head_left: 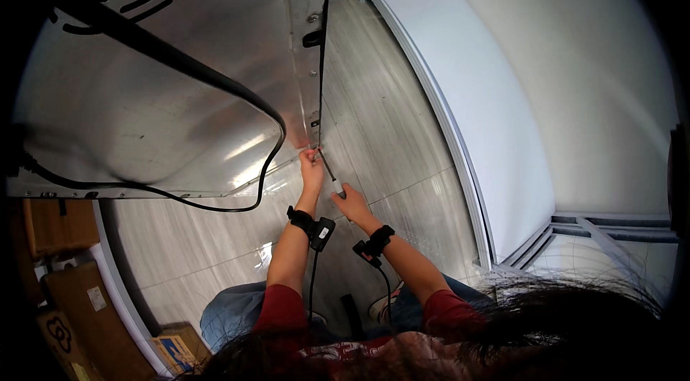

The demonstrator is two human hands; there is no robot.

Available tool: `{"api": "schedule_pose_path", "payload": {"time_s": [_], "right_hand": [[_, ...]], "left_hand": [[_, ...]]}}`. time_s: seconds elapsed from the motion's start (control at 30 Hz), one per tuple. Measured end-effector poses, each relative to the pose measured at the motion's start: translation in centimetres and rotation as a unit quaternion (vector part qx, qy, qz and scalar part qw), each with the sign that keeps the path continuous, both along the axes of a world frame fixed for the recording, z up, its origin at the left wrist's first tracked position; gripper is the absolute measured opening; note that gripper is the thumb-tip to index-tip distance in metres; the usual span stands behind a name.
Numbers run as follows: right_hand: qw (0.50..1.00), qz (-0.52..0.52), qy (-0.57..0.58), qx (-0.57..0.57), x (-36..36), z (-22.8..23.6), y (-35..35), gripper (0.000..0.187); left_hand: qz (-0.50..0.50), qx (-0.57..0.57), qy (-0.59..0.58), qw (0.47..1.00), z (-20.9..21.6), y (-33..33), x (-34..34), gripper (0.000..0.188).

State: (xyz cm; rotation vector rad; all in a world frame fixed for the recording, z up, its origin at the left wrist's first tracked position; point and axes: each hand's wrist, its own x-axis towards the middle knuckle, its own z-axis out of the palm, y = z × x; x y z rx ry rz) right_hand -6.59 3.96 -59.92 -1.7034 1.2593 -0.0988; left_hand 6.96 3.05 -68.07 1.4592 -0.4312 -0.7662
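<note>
A large metal appliance housing (180, 115) with slotted vents takes up the upper left. My right hand (351, 205) is wrapped round the pale handle of a screwdriver (329, 170), whose thin shaft points up and left to the housing's lower corner edge. There, beside the screwdriver's tip, my left hand (310, 159) has its fingertips pinched together against the metal. What those fingers hold, if anything, is too small to make out.
A black power cable (215, 77) loops in front of the housing and curves back left. White panels (467, 86) lean along the right side. Cardboard boxes (83, 309) sit on a shelf at lower left. Each wrist wears a strapped black device with a hanging cable.
</note>
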Motion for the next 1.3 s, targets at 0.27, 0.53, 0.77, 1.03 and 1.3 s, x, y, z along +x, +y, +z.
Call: {"api": "schedule_pose_path", "payload": {"time_s": [0.27,0.53,0.77,1.03,1.3], "right_hand": [[1.000,0.007,0.004,0.029,0.1,0.3,-0.3,0.032],[0.988,0.014,0.027,-0.148,-0.2,-1.8,-0.6,0.035],[0.992,-0.053,-0.050,-0.099,-0.2,-1.9,-1.8,0.046],[0.991,-0.002,0.025,-0.132,-2.4,0.7,-0.8,0.047],[0.981,-0.161,-0.106,-0.029,-2.1,0.8,0.3,0.042]], "left_hand": [[0.007,0.007,-0.008,1.000,0.1,-0.3,-0.2,0.027],[-0.009,0.106,0.033,0.994,0.9,1.5,-1.0,0.016],[-0.155,0.111,0.189,0.963,2.5,2.8,-3.0,0.028],[-0.132,0.120,0.150,0.972,2.8,2.6,-2.5,0.033],[-0.154,0.136,0.201,0.958,5.5,2.8,-3.0,0.033]]}}
